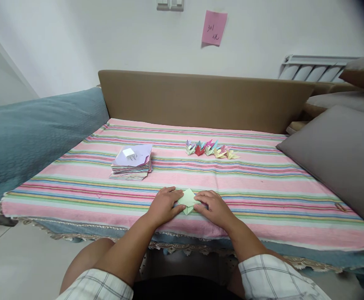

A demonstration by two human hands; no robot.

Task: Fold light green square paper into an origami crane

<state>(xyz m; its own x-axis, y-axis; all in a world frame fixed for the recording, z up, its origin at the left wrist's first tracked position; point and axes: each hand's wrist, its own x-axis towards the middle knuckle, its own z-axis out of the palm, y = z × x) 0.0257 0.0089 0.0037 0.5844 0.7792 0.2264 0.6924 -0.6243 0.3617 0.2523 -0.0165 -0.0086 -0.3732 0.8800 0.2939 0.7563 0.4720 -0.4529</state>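
A pale green sheet of origami paper (188, 197), partly folded with a pointed lower tip, lies on the striped cloth (238, 179) in front of me. My left hand (167, 204) grips its left edge, thumb low and fingers on top. At its right edge my right hand (213, 207) does the same, with thumb and fingertips pressing on the paper. Beyond them is a cluster of small folded paper cranes (209, 149) in several colours. To the left stands a stack of coloured paper (131, 168), a white plug adapter (129, 154) resting on its purple top sheet.
A brown backrest (200, 100) runs along the far side. Grey cushions (338, 154) lean at the right, and a blue-covered armrest (44, 133) borders the left. On the wall hangs a pink note (214, 28). A small brownish object (341, 207) lies near the right cushion.
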